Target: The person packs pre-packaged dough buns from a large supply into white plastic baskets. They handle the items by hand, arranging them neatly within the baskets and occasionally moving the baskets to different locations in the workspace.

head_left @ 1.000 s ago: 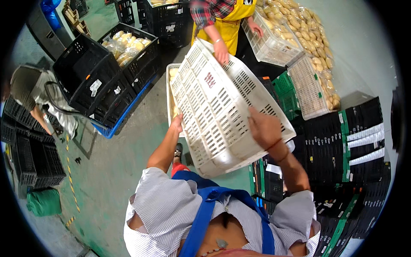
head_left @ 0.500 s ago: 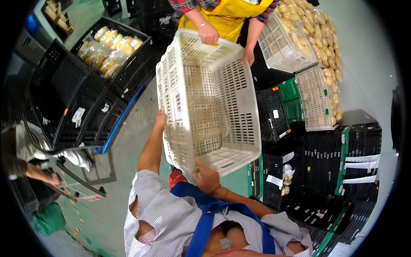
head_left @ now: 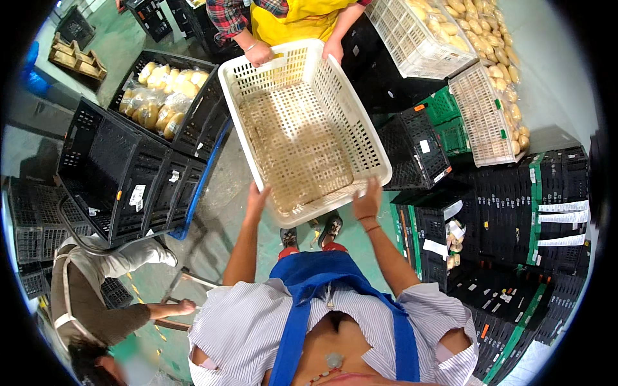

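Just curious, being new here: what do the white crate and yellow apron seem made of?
White crate: likely moulded plastic, slightly glossy, judging by its regular slots and rounded rim. Yellow apron: perhaps cloth or vinyl, smooth-looking; soft creases leave either possible.

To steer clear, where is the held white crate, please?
In the head view, the white crate is upper centre, between the yellow apron and the person's left hand and right hand.

1. From my head, the left fisheye camera looks steeply down, close over my blue cloth apron (head_left: 335,273).
2. It faces forward; the near edge of a white rectangular perforated-plastic crate (head_left: 344,122) falls mid-view.
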Demonstrator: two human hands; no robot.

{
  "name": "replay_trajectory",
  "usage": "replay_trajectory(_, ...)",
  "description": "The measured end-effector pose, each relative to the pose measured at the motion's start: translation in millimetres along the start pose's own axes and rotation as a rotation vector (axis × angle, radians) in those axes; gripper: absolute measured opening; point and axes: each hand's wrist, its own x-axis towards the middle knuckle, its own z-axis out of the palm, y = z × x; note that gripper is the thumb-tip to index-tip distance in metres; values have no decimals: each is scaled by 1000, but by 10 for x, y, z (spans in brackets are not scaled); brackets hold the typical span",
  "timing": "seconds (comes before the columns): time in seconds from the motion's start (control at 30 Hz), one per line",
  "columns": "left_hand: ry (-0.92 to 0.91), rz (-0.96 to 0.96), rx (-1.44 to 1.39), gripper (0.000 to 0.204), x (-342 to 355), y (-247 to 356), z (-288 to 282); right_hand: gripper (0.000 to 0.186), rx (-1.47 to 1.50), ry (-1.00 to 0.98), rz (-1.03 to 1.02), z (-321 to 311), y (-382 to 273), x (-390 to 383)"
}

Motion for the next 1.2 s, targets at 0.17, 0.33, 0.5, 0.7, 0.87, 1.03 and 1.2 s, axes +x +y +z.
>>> replay_trajectory(0.17,228,134,301,43,31,17,213,68,335,-130,299,299,794,409)
replay_trajectory(0.33,257,203,645,37,154,-22,78,62,327,-151,378,474,997,375)
replay_trajectory(0.5,158,219,368,34,191,-158,-32,53,497,-202,558,354,863,334)
replay_trajectory(0.7,230,5,553,44,387,-309,-289,50,620,-278,663,268,720,308)
replay_trajectory(0.87,463,-235,966,62,429,-104,-170,52,635,-120,510,325,752,265)
replay_trajectory(1.03,464,-308,1597,72,380,388,504,50,761,-253,543,309,822,215)
replay_trajectory(1.2,-298,36,919,59,108,397,1850,49,1079,-332,533,474,1205,106)
